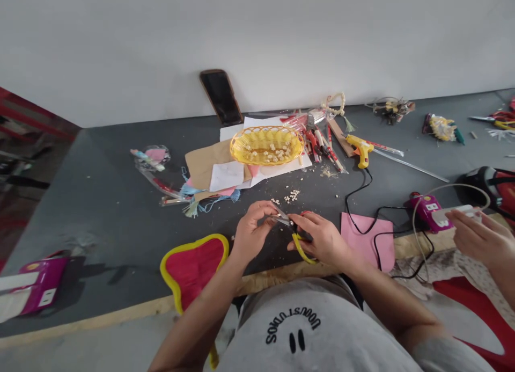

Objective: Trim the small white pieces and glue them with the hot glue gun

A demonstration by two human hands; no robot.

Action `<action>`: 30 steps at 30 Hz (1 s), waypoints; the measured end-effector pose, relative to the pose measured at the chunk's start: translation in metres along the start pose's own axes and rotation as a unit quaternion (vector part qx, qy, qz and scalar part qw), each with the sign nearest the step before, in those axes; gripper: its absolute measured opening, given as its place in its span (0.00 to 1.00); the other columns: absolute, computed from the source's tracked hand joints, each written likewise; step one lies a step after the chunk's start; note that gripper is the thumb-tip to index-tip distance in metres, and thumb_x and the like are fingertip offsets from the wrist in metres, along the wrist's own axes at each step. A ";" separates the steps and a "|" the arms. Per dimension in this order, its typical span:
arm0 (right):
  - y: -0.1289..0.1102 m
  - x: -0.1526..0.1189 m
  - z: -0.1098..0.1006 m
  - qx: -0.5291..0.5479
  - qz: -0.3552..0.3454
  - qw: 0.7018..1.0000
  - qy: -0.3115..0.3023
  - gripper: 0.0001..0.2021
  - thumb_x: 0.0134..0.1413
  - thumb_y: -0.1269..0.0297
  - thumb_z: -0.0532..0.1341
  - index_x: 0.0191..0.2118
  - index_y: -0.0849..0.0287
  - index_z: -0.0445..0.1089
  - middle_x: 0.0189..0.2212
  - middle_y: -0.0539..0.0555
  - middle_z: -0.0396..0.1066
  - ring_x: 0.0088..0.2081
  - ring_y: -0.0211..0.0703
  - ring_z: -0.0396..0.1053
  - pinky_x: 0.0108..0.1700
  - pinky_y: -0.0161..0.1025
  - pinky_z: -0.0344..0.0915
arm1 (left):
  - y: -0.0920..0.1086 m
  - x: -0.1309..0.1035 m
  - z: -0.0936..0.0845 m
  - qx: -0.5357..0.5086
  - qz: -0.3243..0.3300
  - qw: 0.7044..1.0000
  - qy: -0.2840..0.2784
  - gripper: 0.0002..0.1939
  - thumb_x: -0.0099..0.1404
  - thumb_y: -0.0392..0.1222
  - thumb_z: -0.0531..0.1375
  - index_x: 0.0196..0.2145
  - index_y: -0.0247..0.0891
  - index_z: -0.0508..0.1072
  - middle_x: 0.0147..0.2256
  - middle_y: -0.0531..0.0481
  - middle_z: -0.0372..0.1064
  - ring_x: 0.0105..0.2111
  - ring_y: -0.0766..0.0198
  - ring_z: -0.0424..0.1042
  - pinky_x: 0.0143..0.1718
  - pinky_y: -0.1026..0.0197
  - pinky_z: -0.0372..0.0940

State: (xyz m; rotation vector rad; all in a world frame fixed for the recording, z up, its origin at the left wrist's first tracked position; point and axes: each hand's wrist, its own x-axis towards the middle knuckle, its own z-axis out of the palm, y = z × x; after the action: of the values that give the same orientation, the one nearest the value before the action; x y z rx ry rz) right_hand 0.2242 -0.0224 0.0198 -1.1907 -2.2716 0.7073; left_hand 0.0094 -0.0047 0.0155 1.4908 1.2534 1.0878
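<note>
Scissors [292, 223] above the desk [108, 200] near white pieces [293, 196], handles wrapped by the right hand [325, 238], need steady aim, while the left hand [252, 230], pinched closed apparently on a small piece [279, 215], should avoid the blades.

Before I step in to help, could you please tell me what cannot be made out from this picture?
Head view: whatever the left hand may pinch beside the blades of the scissors; too small, and partly covered by that hand.
Head view: part of the scissors' handles; covered by the right hand.
Head view: what the pale bits in the yellow basket are; too small.
Head view: the co-worker's arm; cut off by the right edge.
</note>
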 end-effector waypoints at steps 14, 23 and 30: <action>-0.007 -0.001 0.000 0.065 0.002 0.998 -0.022 0.24 0.62 0.52 0.62 0.58 0.59 0.67 0.31 0.51 0.72 0.30 0.38 0.70 0.35 0.34 0.68 | 0.002 -0.005 -0.002 -0.079 -0.057 0.995 -0.022 0.07 0.62 0.44 0.64 0.29 0.40 0.78 0.37 0.45 0.74 0.50 0.55 0.72 0.52 0.55 0.65; -0.006 -0.003 0.001 0.002 -0.018 1.000 -0.021 0.25 0.62 0.53 0.62 0.59 0.63 0.67 0.32 0.54 0.73 0.33 0.42 0.72 0.38 0.37 0.70 | 0.004 -0.006 -0.003 -0.052 -0.040 0.998 -0.016 0.06 0.61 0.44 0.65 0.29 0.40 0.77 0.37 0.46 0.74 0.45 0.57 0.73 0.49 0.57 0.65; -0.007 -0.005 0.004 -0.008 -0.024 0.999 -0.022 0.25 0.61 0.58 0.64 0.60 0.65 0.66 0.35 0.57 0.75 0.35 0.44 0.74 0.39 0.39 0.71 | 0.007 -0.010 -0.001 -0.062 -0.041 0.997 -0.004 0.09 0.63 0.47 0.64 0.29 0.39 0.76 0.37 0.45 0.73 0.45 0.57 0.73 0.48 0.58 0.65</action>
State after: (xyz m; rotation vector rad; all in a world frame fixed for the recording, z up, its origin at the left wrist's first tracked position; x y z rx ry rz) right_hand 0.2199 -0.0307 0.0201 -1.1355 -2.3381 0.7050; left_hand 0.0092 -0.0156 0.0216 1.3380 1.2085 1.0860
